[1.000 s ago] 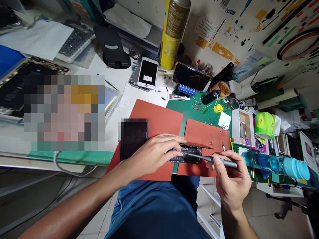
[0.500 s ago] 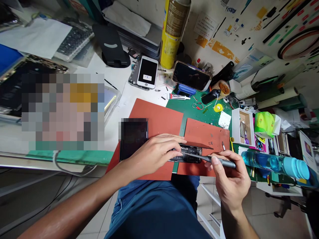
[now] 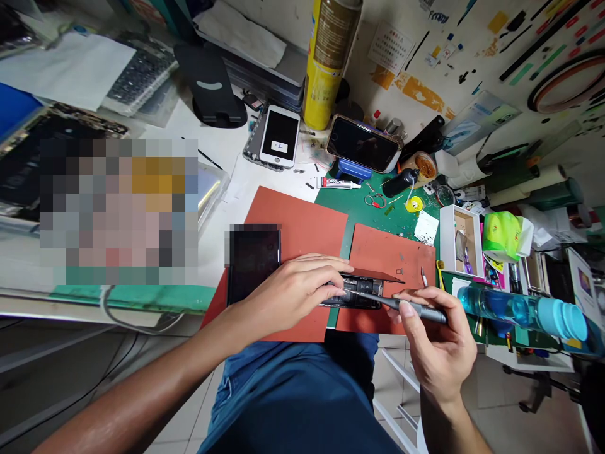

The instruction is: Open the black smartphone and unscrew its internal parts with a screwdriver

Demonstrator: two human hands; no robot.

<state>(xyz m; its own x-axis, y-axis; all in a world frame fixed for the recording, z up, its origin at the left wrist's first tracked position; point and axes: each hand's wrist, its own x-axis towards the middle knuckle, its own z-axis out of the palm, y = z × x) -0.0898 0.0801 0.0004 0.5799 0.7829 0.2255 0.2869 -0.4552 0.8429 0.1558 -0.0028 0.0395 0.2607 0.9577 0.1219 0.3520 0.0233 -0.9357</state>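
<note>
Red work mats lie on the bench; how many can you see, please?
2: the left mat, partly beneath the left hand, and the right mat, near the right hand.

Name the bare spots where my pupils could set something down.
The red-brown rectangular left mat is bare on its upper part, above the left hand and right of the dark rectangular device; so is the white surface between this mat and the clear plastic case. Crowded: the green mat, with white glue tube and black bottle.
</note>
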